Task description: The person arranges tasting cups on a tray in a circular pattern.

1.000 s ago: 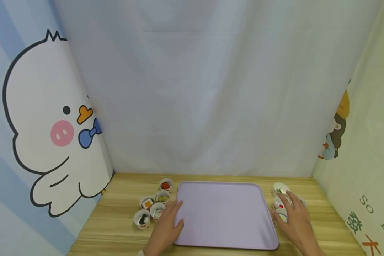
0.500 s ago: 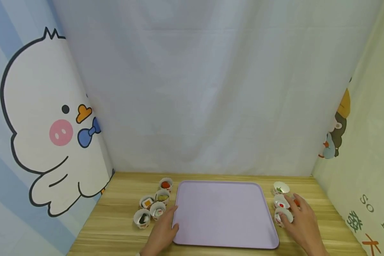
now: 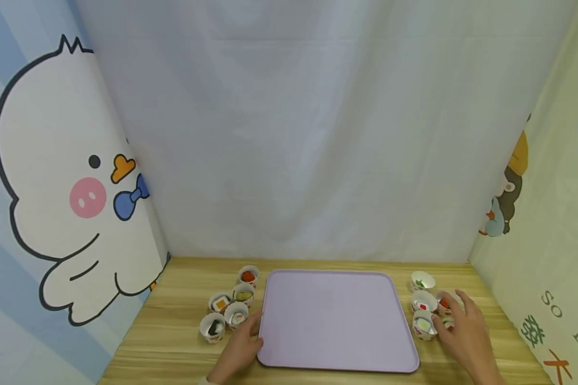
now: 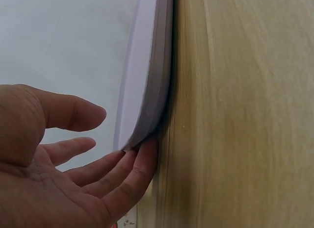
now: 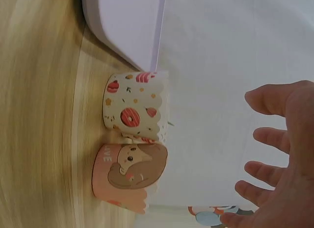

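A pale purple tray (image 3: 337, 321) lies on the wooden table. My left hand (image 3: 240, 342) is at its left edge; in the left wrist view its fingertips (image 4: 147, 154) touch the underside of the tray's corner, while the thumb stays apart from the rim. To the right, several paper cups hold small items: one with a yellow-green piece (image 3: 424, 326), one with a red piece (image 3: 423, 302), one with green bits (image 3: 422, 280). My right hand (image 3: 468, 334) hovers over the cups' right side, fingers spread and holding nothing. In the right wrist view, a donut-patterned cup (image 5: 130, 103) stands beside a pink cartoon cup (image 5: 128, 171).
Left of the tray stand more paper cups: one with red contents (image 3: 248, 276), one with a yellowish piece (image 3: 243, 295), one with an orange-and-white piece (image 3: 220, 303) and one with a dark piece (image 3: 213, 328). A white curtain (image 3: 308, 149) hangs behind the table.
My right hand has moved right, uncovering the nearer cups. My left hand has shifted slightly left and down along the tray's edge. The tray's near left corner sits slightly further left.
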The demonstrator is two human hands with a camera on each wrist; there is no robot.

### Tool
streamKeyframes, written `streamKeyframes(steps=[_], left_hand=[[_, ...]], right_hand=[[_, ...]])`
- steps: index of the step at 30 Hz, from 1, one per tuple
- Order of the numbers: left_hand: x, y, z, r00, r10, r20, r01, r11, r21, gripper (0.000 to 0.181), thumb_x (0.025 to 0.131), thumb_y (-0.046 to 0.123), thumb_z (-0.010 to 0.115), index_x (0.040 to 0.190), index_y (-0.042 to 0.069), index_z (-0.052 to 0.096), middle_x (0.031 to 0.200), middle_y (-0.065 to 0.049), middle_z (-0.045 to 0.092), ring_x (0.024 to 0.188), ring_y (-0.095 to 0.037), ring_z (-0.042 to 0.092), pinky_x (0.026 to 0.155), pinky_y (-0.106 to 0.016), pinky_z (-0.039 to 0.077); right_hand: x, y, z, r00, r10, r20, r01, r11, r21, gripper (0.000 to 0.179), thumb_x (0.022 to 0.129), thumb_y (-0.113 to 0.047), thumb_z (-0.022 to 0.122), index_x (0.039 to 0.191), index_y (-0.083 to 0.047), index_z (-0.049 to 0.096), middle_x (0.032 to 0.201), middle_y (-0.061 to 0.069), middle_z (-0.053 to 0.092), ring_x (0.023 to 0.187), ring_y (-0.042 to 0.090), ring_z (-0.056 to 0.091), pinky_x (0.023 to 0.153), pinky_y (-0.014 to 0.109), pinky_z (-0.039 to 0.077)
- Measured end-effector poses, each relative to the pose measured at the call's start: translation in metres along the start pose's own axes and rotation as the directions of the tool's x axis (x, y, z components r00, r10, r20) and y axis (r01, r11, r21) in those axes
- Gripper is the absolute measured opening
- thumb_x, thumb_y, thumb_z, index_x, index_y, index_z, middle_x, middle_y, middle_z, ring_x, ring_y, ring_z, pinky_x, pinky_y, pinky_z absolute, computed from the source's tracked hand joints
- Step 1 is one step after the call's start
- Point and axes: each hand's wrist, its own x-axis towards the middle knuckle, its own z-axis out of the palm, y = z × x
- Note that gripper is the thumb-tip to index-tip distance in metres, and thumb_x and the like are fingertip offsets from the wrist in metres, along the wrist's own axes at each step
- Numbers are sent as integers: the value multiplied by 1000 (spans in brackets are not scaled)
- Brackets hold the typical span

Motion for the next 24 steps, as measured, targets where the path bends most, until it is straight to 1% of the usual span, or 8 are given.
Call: streamKeyframes(steps=[4,6,10,12,15,20,22,24], left_hand=[[4,-10,0,998,-54,21,56,992,-109,61,82,-7,58,140,-13,40,134,-34,53,115,-44,60,87,-43,56],[6,-13,0,997,-70,22,73,985,-155,62,80,-8,58,139,-14,40,133,-34,53,114,-43,60,87,-43,56],[7,-17,-2,996,-80,24,84,974,-210,66,76,-10,58,139,-14,40,131,-35,53,112,-42,61,85,-39,57],[8,-17,-3,996,-83,28,87,970,-228,68,75,-10,59,140,-14,40,131,-35,53,112,-42,60,84,-38,57],[9,-18,-4,994,-103,33,108,963,-246,69,75,-9,59,141,-13,40,131,-34,53,112,-40,61,82,-35,56],[9,-19,-4,988,-149,41,154,941,-300,71,74,-11,58,142,-11,40,132,-34,52,110,-37,60,77,-35,57],[9,-19,-4,985,-167,44,173,931,-323,71,74,-12,58,142,-10,40,132,-34,51,110,-35,60,74,-36,58],[9,-20,-3,982,-181,46,186,924,-333,71,74,-12,57,142,-9,40,132,-34,51,109,-33,59,72,-37,58]], right_hand=[[-1,8,-2,1000,23,3,-23,1000,18,50,76,-10,74,123,-1,59,133,36,46,113,58,45,85,69,37],[-2,11,-3,999,33,12,-33,999,29,51,77,-10,74,124,1,58,133,36,45,114,58,44,86,69,37],[-4,18,-6,994,80,69,-83,996,42,56,82,-14,72,130,5,52,136,38,42,115,60,42,86,72,37],[-5,21,-8,986,121,116,-128,990,57,59,85,-18,71,134,6,48,138,40,39,117,62,40,86,74,36],[-7,25,-12,965,184,188,-201,977,75,65,89,-24,68,140,7,41,141,41,33,120,63,36,87,76,34],[-10,31,-18,927,265,266,-304,946,115,76,91,-32,67,144,9,32,143,42,28,124,62,33,92,74,33],[-11,34,-19,898,307,314,-363,921,139,82,91,-35,66,147,10,26,144,43,26,126,60,32,93,73,34],[-12,37,-20,852,353,386,-449,873,191,88,92,-36,65,151,9,17,148,42,21,130,59,28,98,72,32]])
